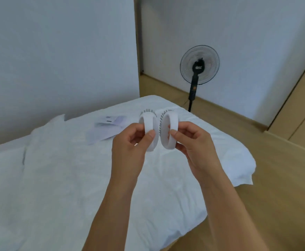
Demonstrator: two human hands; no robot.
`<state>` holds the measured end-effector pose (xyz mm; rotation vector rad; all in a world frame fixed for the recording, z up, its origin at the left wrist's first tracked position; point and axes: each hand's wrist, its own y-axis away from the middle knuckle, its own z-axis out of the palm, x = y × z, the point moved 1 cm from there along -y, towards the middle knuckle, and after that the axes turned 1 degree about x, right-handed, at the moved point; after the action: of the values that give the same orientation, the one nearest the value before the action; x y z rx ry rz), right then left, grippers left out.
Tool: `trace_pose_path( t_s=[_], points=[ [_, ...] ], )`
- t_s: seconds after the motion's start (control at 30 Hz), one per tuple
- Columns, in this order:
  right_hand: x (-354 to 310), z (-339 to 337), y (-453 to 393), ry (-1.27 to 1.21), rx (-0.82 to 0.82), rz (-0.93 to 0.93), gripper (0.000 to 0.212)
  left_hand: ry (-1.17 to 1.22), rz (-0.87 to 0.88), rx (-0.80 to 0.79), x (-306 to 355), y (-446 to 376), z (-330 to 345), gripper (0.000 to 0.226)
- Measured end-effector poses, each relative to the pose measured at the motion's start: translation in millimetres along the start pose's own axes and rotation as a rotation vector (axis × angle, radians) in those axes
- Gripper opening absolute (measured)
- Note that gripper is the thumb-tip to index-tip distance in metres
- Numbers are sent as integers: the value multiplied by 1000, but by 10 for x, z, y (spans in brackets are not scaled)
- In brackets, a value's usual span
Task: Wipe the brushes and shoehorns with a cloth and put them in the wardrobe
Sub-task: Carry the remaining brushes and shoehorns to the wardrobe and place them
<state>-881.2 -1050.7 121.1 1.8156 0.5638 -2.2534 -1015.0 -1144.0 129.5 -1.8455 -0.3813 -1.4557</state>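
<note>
Head view: we look down over a bed at two white round brushes held up in front of us, side by side and nearly touching.
Left brush [149, 131]: our left hand [130, 144] is closed on its looped white band, thumb on the near face and fingers curled behind; dark bristles show along the far top edge.
Right brush [168, 130]: our right hand [191, 140] pinches its band the same way, thumb in front, bristles facing left toward the other brush.
Why held so: we judge the pair is raised clear of the bedding and turned edge-on so both can be looked over; neither hand has a cloth, so wiping looks not yet begun on these.
Cloth: a pale folded piece [106, 128] lies on the bed [57, 178] just to the far left of the hands; whether it is the wiping cloth we cannot tell.
Shoehorns: none that we can make out.
Surroundings: a black standing fan [199, 65] is far right by the wall, on a wooden floor [274, 196].
Wardrobe: wooden panels [303, 109] at the right edge may be it; we cannot tell.
In the way: nothing lies between hands and cloth.
</note>
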Motion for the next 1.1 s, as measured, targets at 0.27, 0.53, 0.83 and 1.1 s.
trace_pose_path(
  t_s=[0.27, 0.53, 0.83, 1.1],
  points=[
    [-110, -768, 26, 48, 296, -56, 21, 59, 49, -291, -103, -334, 856, 4],
    [-261, -1906, 289, 58, 565, -99, 18, 137, 122, -541, 13, -88, 2111, 4],
    [-710, -3459, 449, 69, 733, -119, 16, 257, 118, -656, 477, 401, 3673, 15],
    [-970, -4554, 558, 93, 859, -129, 16, 376, 38, -774, 735, 808, 4808, 16]
  ],
)
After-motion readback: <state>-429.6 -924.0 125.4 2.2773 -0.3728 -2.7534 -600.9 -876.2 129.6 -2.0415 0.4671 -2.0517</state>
